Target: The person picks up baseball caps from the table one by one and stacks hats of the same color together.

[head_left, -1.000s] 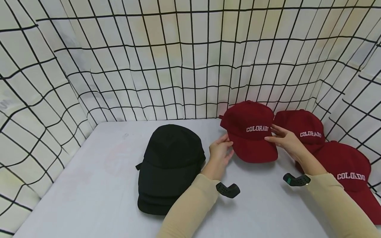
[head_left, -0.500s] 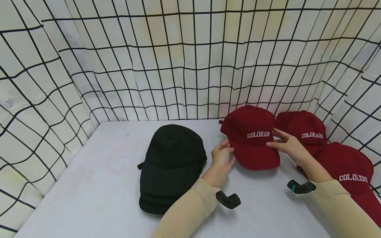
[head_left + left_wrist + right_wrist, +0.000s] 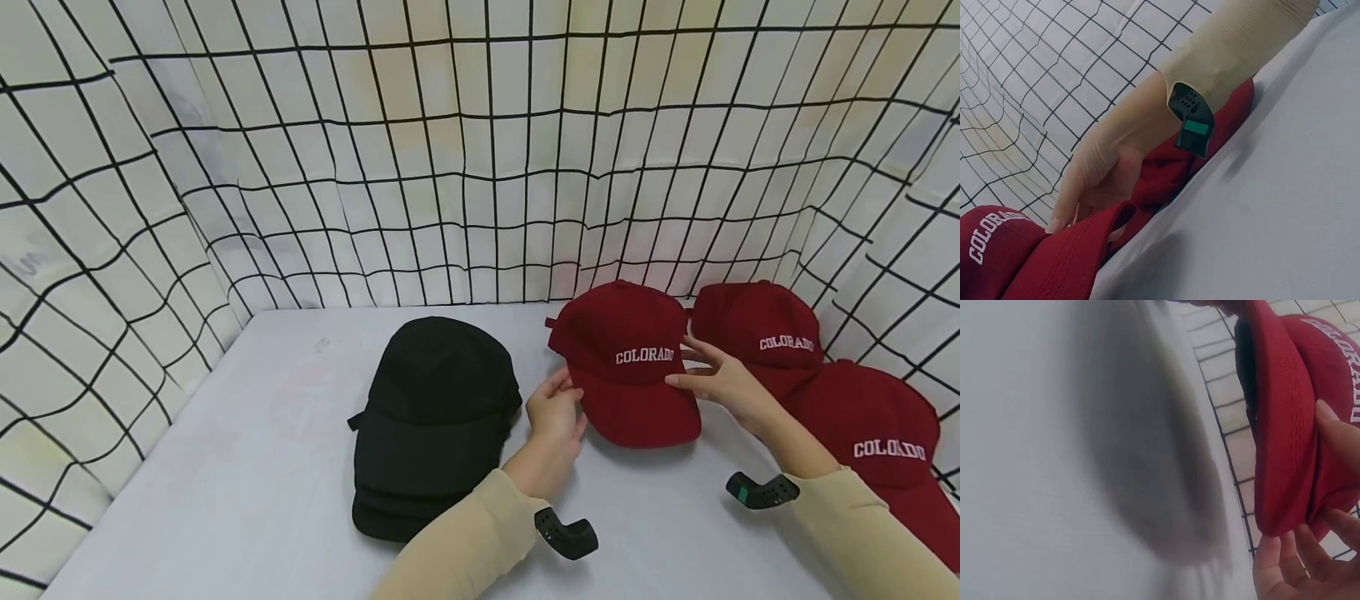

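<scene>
Left hand (image 3: 553,421), right hand (image 3: 723,379) — fingers (image 3: 1268,557) pinching red cap (image 3: 626,392) at either side, lifted above bench (image 3: 262,467). Black caps (image 3: 431,417) partly behind left sleeve (image 3: 472,537); other red caps (image 3: 870,408) partly behind right sleeve (image 3: 855,525).

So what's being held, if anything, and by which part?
The leftmost red cap, by its sides near where brim meets crown, between left hand and right hand.

Soft, bright light all across the table (image 3: 225,467), right back to its far edge! White lettering (image 3: 643,356) reads clearly on the red cap (image 3: 622,321); the black caps (image 3: 438,417) swallow detail. Over to the left wrist view: hazier, a blurred shadow (image 3: 1157,262) on the table. Right wrist view: dimmer, greyer, a broad, fuzzy-edged shadow (image 3: 1135,456) darkening everything.
</scene>
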`<state>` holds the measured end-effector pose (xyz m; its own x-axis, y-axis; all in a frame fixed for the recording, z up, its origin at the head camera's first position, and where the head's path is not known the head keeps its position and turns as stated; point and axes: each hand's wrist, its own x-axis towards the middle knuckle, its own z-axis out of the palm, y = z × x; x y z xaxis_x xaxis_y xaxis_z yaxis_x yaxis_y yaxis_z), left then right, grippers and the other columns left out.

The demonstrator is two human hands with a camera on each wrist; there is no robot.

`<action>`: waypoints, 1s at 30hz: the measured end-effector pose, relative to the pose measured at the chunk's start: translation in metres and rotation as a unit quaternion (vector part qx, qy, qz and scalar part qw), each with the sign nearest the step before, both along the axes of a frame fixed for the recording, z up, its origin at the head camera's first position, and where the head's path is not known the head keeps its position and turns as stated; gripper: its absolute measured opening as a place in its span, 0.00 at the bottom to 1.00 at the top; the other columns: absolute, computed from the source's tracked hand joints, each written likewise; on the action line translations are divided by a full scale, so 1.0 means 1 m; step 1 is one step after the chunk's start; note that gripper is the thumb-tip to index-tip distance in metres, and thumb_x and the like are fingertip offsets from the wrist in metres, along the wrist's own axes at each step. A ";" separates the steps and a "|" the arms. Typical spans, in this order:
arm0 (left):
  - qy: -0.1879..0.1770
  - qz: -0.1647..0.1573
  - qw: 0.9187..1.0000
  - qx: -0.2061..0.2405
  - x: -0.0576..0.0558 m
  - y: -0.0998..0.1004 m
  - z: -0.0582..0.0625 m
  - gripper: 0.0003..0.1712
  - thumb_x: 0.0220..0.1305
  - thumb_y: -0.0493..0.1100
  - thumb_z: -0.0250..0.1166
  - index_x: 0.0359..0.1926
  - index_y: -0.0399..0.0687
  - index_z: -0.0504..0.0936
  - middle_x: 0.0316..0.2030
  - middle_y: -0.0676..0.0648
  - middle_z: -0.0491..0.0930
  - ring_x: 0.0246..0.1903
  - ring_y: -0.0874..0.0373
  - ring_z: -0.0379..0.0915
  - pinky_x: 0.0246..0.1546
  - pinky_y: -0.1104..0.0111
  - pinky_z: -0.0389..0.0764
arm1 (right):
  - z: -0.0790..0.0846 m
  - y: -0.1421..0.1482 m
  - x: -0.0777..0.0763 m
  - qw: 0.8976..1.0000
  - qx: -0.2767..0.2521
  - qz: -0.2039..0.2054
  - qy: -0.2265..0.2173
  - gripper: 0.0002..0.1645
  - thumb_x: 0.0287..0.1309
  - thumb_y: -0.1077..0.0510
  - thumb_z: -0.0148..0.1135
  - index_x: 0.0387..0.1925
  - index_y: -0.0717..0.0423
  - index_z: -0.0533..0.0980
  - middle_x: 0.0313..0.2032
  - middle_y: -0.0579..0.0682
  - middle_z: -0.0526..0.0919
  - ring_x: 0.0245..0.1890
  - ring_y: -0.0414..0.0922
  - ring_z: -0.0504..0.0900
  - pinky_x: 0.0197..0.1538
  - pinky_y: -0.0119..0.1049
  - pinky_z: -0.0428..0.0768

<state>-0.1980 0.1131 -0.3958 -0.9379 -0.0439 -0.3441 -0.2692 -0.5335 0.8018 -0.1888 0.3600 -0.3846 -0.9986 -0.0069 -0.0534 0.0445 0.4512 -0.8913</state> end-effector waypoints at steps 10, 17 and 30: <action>-0.003 -0.005 1.000 -0.019 0.006 -0.008 -0.006 0.26 0.64 0.24 0.58 0.62 0.40 0.80 0.50 0.47 0.78 0.50 0.55 0.73 0.40 0.62 0.70 | -0.008 -0.006 0.009 0.999 -0.030 0.007 -0.013 0.52 0.69 0.55 0.65 0.81 0.61 0.44 0.72 0.72 0.58 0.55 0.44 0.75 0.48 0.30 0.81; 0.000 -0.029 0.999 -0.028 0.018 -0.018 -0.003 0.27 0.66 0.26 0.57 0.65 0.38 0.77 0.55 0.45 0.75 0.55 0.52 0.71 0.44 0.58 0.71 | -0.012 -0.007 0.013 0.999 -0.038 0.025 -0.014 0.54 0.68 0.56 0.65 0.81 0.62 0.41 0.69 0.73 0.61 0.56 0.45 0.76 0.48 0.32 0.82; 0.001 -0.130 0.991 -0.032 0.026 -0.051 0.006 0.31 0.66 0.30 0.49 0.70 0.37 0.71 0.53 0.45 0.77 0.44 0.57 0.68 0.53 0.52 0.71 | -0.015 -0.017 0.018 0.997 -0.045 0.039 -0.041 0.62 0.65 0.56 0.69 0.81 0.62 0.35 0.67 0.72 0.61 0.51 0.45 0.78 0.47 0.36 0.83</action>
<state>-0.1717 0.0619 -0.3900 -0.9210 0.1769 -0.3471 -0.3895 -0.3947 0.8322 -0.1708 0.3430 -0.3993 -0.9870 -0.0928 -0.1312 0.0874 0.3752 -0.9228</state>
